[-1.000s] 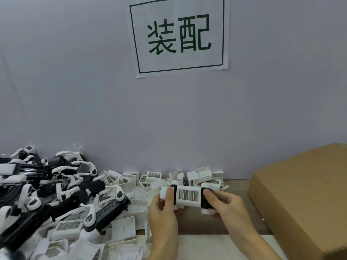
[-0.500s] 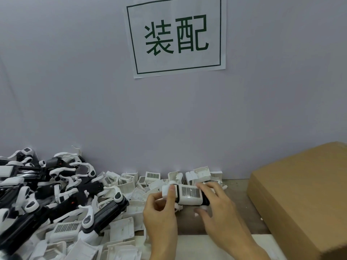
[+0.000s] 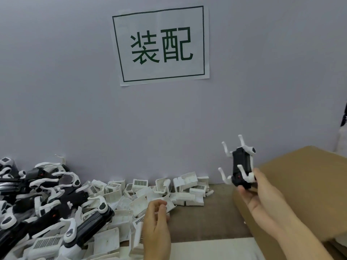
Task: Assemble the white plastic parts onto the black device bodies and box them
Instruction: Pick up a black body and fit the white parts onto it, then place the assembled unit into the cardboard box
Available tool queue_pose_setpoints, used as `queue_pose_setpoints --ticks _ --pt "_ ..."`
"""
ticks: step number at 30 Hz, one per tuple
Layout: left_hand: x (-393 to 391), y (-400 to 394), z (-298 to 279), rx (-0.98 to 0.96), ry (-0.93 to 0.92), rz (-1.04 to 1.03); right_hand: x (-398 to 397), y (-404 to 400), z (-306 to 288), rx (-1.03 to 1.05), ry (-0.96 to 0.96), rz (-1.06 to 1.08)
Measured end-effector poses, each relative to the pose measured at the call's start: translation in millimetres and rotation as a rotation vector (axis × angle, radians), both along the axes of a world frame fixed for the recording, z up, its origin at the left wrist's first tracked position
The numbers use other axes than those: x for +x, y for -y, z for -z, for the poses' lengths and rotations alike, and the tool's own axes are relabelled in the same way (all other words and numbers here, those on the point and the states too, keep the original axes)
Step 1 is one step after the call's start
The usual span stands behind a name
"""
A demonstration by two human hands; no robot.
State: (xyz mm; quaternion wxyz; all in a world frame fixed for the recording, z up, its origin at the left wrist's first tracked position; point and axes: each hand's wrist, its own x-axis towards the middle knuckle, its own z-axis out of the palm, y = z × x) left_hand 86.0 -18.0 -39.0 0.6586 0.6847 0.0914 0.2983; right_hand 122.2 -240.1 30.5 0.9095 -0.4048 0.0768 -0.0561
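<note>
Black device body (image 3: 242, 166), with white plastic parts fitted at both ends, is gripped at its near end by the curled fingers and thumb of the right hand (image 3: 262, 194) and is held upright above the near left corner of the cardboard box (image 3: 300, 184). Nothing is held in the left hand (image 3: 156, 220); its fingers are loosely curled above the heap of loose white parts (image 3: 150, 196), and more black bodies (image 3: 37, 203) are piled further left. Boxing appears to be the step in hand. Next, the unit would need carrying right and lowering into the box. No opening of the box can be made out, and its right side is cut off. The wall sign (image 3: 161, 45) is plainly read.
</note>
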Motion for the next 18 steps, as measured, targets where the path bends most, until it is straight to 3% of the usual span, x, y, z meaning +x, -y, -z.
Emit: queue_pose_setpoints --ticks 8,14,16,18 --pt "7.5 -1.4 5.6 -0.007 -0.04 0.041 -9.8 118.4 -60.5 0.249 0.063 0.356" --pt "5.5 0.5 2.1 -0.058 -0.057 0.058 -7.3 151.1 -80.0 0.499 0.118 0.427" --pt "4.5 -0.8 1.2 -0.058 -0.064 0.079 -6.5 143.6 -82.3 0.44 0.123 0.35" --pt "4.5 -1.9 2.1 -0.025 -0.077 0.118 -9.2 122.5 -83.2 0.255 0.1 0.226"
